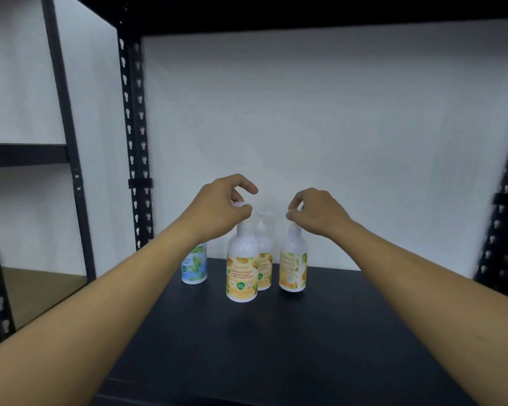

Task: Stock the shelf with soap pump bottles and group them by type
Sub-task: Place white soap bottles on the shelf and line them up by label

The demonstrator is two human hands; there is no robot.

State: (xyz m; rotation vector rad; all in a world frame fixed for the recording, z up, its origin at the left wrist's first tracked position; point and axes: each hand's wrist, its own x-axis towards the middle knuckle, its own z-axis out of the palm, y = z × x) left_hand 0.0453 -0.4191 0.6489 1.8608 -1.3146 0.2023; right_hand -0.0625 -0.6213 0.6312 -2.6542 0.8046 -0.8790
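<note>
Three white pump bottles with yellow labels stand near the back of the black shelf (276, 347). My left hand (223, 205) grips the pump head of the front yellow bottle (242, 268). My right hand (314, 210) pinches the pump head of the right yellow bottle (293, 265), whose back label faces me. A third yellow bottle (264, 265) stands between and behind them. A blue-labelled bottle (194, 266) stands to the left, its top hidden by my left forearm.
Black perforated uprights (135, 142) frame the shelf at left and right, with the upper shelf board overhead. A white wall lies behind. A second rack stands further left. The shelf's front half holds nothing.
</note>
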